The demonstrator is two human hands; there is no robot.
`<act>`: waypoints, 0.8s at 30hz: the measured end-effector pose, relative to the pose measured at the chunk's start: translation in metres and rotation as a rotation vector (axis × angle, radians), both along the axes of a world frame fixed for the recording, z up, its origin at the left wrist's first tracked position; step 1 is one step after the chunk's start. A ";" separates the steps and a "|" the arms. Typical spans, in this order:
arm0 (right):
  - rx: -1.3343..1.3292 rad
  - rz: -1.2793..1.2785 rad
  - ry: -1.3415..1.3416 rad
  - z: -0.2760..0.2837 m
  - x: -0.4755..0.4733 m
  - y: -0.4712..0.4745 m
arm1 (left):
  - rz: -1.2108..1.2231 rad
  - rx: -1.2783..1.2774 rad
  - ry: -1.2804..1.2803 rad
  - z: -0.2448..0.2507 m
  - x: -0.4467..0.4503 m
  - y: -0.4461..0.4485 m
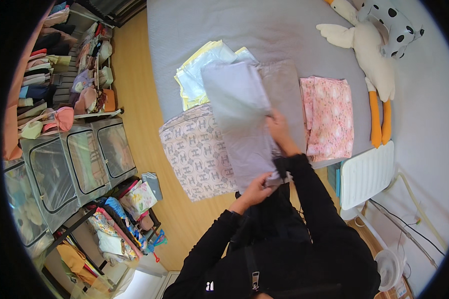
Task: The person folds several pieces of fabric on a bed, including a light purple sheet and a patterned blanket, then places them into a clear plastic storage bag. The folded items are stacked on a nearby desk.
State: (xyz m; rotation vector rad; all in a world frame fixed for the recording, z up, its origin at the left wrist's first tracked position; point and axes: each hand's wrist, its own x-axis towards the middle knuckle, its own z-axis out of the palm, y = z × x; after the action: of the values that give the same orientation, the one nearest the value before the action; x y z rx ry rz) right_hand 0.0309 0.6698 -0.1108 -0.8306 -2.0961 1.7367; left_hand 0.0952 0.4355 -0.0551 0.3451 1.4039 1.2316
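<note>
A folded pale lavender-grey fabric [239, 112] lies at an angle over other items on the bed's front edge. My left hand [253, 192] pinches its near corner, where the cloth is bunched. Along its right side, my right hand [280, 129] grips the edge; some fingertips are hidden. Beneath it on the right is a darker grey folded cloth [284, 93]. To the left, a beige cloth with a grey letter-and-ring pattern [194, 153] hangs past the bed's edge. Clear plastic packets with yellow borders [198, 74] stick out behind the lavender cloth.
A folded pink floral cloth [331, 119] lies right on the grey bed [179, 22]. Farther right rests a white plush goose [370, 56]. A white ribbed panel [366, 175] stands by the wall. Clear-windowed storage boxes [52, 175] and a clothes rack [75, 48] line the left.
</note>
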 end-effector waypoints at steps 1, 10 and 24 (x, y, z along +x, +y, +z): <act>0.067 -0.059 -0.094 0.006 0.024 0.013 | -0.063 0.050 0.083 0.007 0.008 0.008; 0.574 0.075 -0.627 -0.067 0.108 0.012 | -0.404 -0.241 1.001 -0.047 0.010 -0.005; 0.247 -0.203 -0.815 -0.109 0.245 -0.014 | 0.364 -0.564 0.067 -0.137 -0.001 -0.091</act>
State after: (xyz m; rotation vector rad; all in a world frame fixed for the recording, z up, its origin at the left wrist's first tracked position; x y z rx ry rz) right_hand 0.2761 0.6562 -0.2197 -1.8095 -2.4886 1.0826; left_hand 0.0943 0.3444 -0.1920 -0.2725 1.8537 1.0515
